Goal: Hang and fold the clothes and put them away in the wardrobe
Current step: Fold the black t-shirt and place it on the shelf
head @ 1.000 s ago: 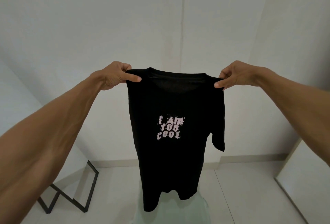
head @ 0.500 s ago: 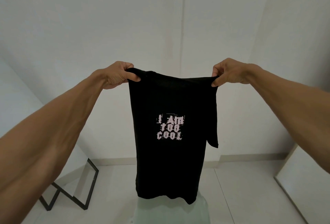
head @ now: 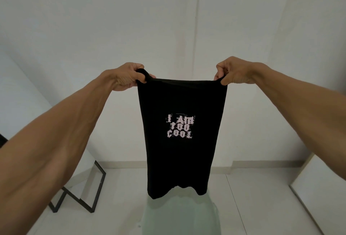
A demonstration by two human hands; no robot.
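A black T-shirt (head: 180, 156) with pale lettering on its front hangs in the air in front of me, narrowed into a long strip with both sleeves out of sight behind it. My left hand (head: 127, 77) grips its top left corner, fingers curled round the cloth. My right hand (head: 235, 71) pinches the top right corner. The top edge runs taut between the two hands. The shirt's hem hangs free above a glass surface. No wardrobe or hanger is in view.
A glass tabletop (head: 179, 219) lies below the shirt. A black metal frame (head: 82, 193) stands on the pale floor at the lower left. A white panel (head: 322, 191) leans at the lower right. White walls fill the background.
The right sleeve, which hung out at the side a second ago, has gone behind the shirt. The collar is no longer seen and the top edge is now straight. The hem has risen.
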